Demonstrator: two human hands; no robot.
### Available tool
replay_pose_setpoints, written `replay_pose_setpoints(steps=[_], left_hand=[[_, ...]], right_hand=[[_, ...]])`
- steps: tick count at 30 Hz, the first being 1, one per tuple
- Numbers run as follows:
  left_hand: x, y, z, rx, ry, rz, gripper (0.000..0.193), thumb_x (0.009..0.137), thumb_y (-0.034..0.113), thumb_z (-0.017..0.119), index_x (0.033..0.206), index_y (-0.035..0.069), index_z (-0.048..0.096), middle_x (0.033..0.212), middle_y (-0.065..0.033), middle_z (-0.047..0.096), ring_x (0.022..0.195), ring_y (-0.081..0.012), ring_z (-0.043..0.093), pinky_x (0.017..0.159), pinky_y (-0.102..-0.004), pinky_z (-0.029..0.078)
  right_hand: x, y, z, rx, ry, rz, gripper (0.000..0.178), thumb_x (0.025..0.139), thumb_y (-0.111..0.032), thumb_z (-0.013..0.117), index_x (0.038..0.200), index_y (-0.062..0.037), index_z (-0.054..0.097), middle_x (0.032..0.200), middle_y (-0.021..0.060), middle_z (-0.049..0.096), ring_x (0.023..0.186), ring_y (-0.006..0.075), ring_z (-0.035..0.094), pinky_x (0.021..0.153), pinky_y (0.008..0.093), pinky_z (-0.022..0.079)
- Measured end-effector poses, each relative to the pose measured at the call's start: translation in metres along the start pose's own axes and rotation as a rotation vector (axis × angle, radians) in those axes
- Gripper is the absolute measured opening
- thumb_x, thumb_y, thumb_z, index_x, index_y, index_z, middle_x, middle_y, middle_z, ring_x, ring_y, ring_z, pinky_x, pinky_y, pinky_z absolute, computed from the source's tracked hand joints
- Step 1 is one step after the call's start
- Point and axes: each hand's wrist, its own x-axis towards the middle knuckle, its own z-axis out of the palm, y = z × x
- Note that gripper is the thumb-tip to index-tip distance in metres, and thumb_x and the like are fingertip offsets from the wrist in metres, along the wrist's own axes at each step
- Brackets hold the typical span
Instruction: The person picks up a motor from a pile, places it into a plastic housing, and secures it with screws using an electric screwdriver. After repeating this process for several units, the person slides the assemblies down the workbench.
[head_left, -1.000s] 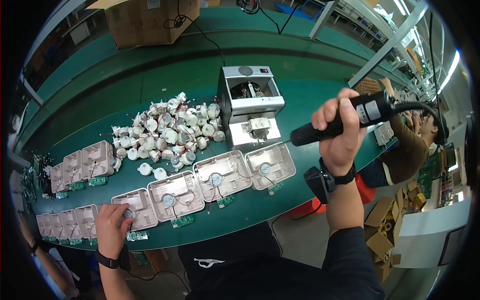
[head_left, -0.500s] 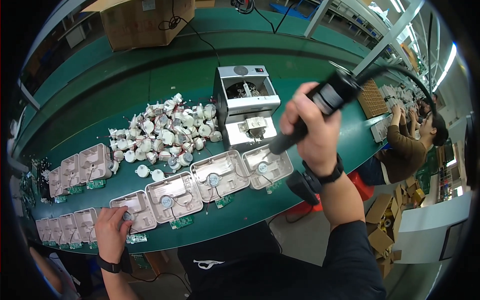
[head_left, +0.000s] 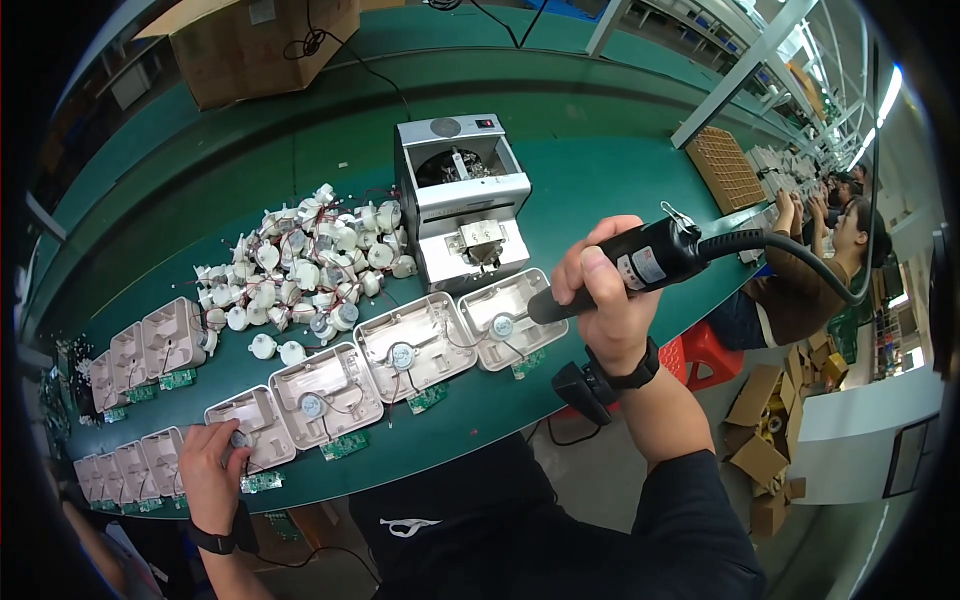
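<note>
My right hand (head_left: 618,300) is wrapped round a black electric screwdriver (head_left: 652,258), held nearly level above the table; its front end reaches over the rightmost pale housing (head_left: 478,306). The bit cannot be made out. At the left, my left hand (head_left: 210,468) pinches a small round grey part (head_left: 239,439) between thumb and fingers, inside another pale plastic housing (head_left: 272,430). Between the hands, two more housings each hold a round silvery part (head_left: 402,356) with thin wires. Green circuit boards (head_left: 345,446) lie at the housings' near edges.
Behind the housings stands a grey screw feeder (head_left: 470,196), beside a heap of white wired parts (head_left: 300,255). More housings (head_left: 172,336) line the left. A cardboard box (head_left: 250,50) is at the back. A co-worker (head_left: 815,275) sits at the right near a red stool (head_left: 715,355).
The screwdriver has dropped at its cord end and is more level. My left hand stays at the same housing. The whole view has shifted, so the table's things appear further left.
</note>
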Motion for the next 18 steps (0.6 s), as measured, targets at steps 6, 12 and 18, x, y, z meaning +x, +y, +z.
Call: replay_pose_setpoints(steps=[6,12,18], left_hand=[[0.0,0.0,0.002,-0.007,0.002,0.003,0.042,0.065,-0.003,0.077,0.106,0.001,0.069,0.098,-0.0133,0.069,0.091,-0.0337,0.059,0.081,-0.0412,0.049],[-0.001,-0.003,0.002,-0.021,0.008,-0.01,0.043,0.065,-0.003,0.078,0.107,0.001,0.069,0.099,-0.0135,0.07,0.091,-0.034,0.06,0.081,-0.0414,0.049],[-0.003,-0.002,0.003,-0.013,0.017,-0.005,0.042,0.065,-0.002,0.078,0.107,0.001,0.07,0.099,-0.0136,0.07,0.092,-0.0342,0.06,0.081,-0.0418,0.049]], right_hand=[[-0.003,0.021,-0.004,-0.089,-0.047,-0.011,0.021,0.088,-0.006,0.06,0.103,-0.0026,0.046,0.07,0.0103,0.057,0.056,0.0171,0.054,0.056,0.0326,0.048],[-0.003,0.024,0.001,-0.114,-0.031,0.005,0.021,0.088,-0.005,0.061,0.103,-0.0021,0.045,0.069,0.0098,0.058,0.057,0.0171,0.055,0.057,0.0324,0.048],[0.015,-0.007,0.012,-0.07,-0.066,-0.008,0.022,0.09,-0.007,0.061,0.106,-0.0019,0.047,0.069,0.009,0.057,0.057,0.0172,0.055,0.056,0.0325,0.048]])
